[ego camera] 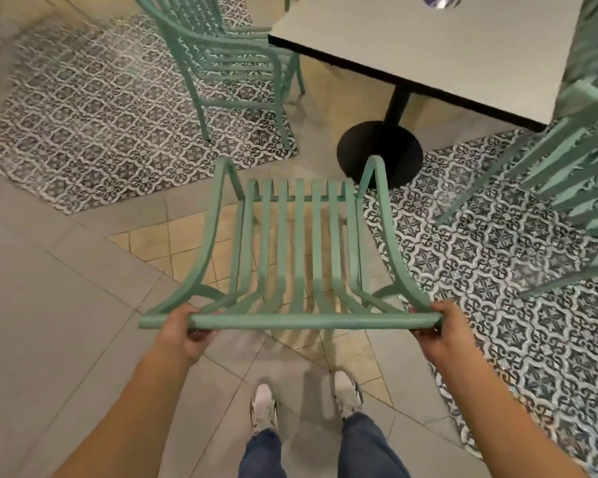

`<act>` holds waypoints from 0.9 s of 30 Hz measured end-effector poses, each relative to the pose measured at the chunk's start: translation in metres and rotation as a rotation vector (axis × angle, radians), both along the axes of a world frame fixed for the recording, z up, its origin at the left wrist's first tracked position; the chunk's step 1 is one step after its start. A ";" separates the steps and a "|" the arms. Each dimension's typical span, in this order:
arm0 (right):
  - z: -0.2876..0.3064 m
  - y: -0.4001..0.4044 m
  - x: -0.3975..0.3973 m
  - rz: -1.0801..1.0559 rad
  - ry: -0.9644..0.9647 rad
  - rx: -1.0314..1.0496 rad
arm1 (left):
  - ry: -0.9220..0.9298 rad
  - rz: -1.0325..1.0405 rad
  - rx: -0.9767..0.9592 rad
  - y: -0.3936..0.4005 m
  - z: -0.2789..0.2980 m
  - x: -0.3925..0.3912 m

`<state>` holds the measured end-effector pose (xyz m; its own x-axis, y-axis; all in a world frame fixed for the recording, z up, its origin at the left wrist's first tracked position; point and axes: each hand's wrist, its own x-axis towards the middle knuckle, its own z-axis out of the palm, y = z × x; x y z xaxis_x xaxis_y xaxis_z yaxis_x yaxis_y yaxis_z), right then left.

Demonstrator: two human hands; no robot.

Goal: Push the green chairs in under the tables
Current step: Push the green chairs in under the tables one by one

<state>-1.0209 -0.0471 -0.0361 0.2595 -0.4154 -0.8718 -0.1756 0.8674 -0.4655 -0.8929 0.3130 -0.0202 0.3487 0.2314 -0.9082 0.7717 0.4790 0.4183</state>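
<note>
A green slatted metal chair [299,243] stands right in front of me, seen from above and behind. My left hand [182,331] grips the left end of its top back rail. My right hand [439,327] grips the right end of the same rail. The chair's front points toward a light grey square table [446,53] on a black pedestal with a round base [378,151]. The seat's front edge lies short of the table edge, near the base.
A second green chair [228,60] stands at the table's left side, partly under it. A third green chair [573,177] is at the right edge. A blurred purple object [437,0] sits on the table's far part. Patterned and plain tiles cover the floor; my shoes [306,400] are below.
</note>
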 end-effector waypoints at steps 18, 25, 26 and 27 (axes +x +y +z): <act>0.006 0.065 -0.049 -0.424 0.020 0.038 | -0.011 -0.415 -0.028 -0.032 0.013 0.091; 0.013 0.078 -0.057 -0.116 0.372 -0.492 | -0.118 -0.598 0.338 -0.021 0.003 0.095; 0.014 0.082 -0.061 0.063 0.439 -0.751 | -0.223 -0.700 0.526 -0.015 0.001 0.094; 0.015 0.088 -0.064 0.281 0.478 -1.036 | -0.371 -0.882 0.740 -0.008 0.000 0.090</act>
<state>-1.0851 0.0406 -0.0208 0.1929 -0.9637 -0.1845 -0.6482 0.0160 -0.7613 -0.8024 0.3046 -0.0197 0.8601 0.2043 -0.4674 0.4872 -0.6005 0.6341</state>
